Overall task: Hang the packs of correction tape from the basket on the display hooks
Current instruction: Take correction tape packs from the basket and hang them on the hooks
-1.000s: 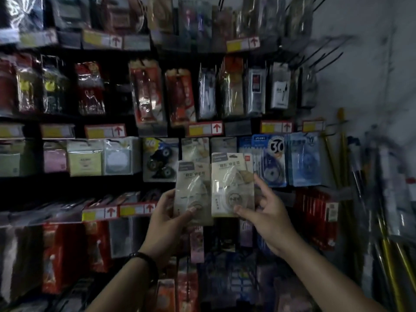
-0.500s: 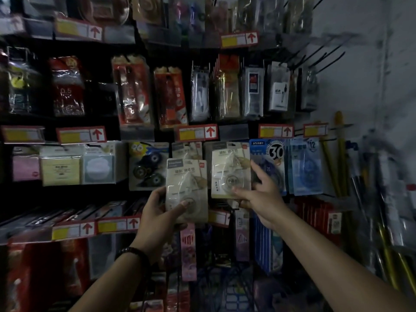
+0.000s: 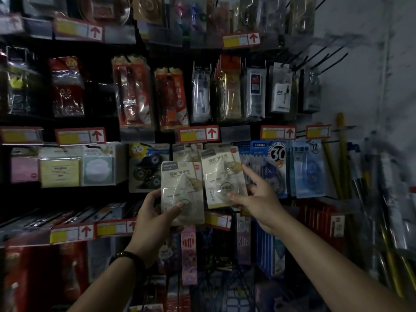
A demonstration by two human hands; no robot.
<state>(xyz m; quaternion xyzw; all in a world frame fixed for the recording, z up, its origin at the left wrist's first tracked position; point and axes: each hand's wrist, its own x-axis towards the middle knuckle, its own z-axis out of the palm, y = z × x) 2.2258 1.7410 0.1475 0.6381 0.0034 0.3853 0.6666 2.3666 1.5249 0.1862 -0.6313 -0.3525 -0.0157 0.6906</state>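
Two beige packs of correction tape are up against the display wall. My left hand [image 3: 155, 216] grips the left pack [image 3: 181, 188] by its lower edge, held in front of the shelf. My right hand [image 3: 258, 199] pinches the right pack [image 3: 221, 176] at its lower right, thumb on the front and index finger pointing up along its side. That pack's top sits level with the row of matching beige packs [image 3: 186, 153] hanging behind. Whether its hole is on a hook is hidden. The basket is not in view.
Blue correction tape packs [image 3: 273, 167] hang right of my right hand. Red price tags with arrows [image 3: 198, 134] line the shelf edges. Empty black hooks [image 3: 326, 59] stick out at the upper right. Yellow rods [image 3: 342, 158] lean by the white wall.
My right hand has carried its pack up and back toward the row of hanging beige packs. My left hand has stayed lower with its pack. The camera has shifted to the right.
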